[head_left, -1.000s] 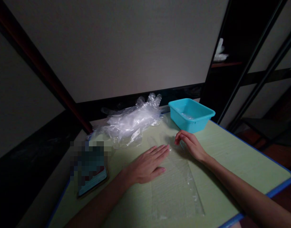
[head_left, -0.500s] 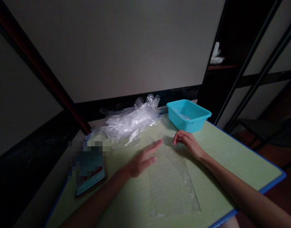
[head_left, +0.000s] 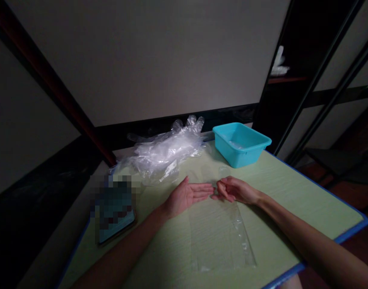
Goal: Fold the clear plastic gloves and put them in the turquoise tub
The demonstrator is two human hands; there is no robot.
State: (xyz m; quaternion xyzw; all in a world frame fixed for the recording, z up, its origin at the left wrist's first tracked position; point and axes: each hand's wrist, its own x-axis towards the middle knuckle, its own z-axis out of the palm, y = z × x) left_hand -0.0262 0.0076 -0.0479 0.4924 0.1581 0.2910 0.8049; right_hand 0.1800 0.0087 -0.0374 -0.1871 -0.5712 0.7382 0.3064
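A clear plastic glove [head_left: 221,237] lies flat on the green tabletop, its wide end toward me. Over its upper left part is my left hand [head_left: 188,195], palm turned up and fingers stretched out to the right, holding nothing. My right hand [head_left: 235,190] is at the glove's upper right, with its fingers curled and the fingertips close to those of my left hand. Whether the right fingers hold any of the thin plastic cannot be made out. Beyond my hands sits a heap of clear plastic gloves [head_left: 168,150].
A turquoise basin [head_left: 244,154] with something clear inside stands at the back right of the table [head_left: 304,208]. A phone-like device [head_left: 118,226], partly blurred out, lies at the left edge. A wall panel rises behind the table.
My left hand has turned palm up, with its thumb now raised. My right hand has moved slightly down and rolled over, bringing the fingertips of both hands closer together.
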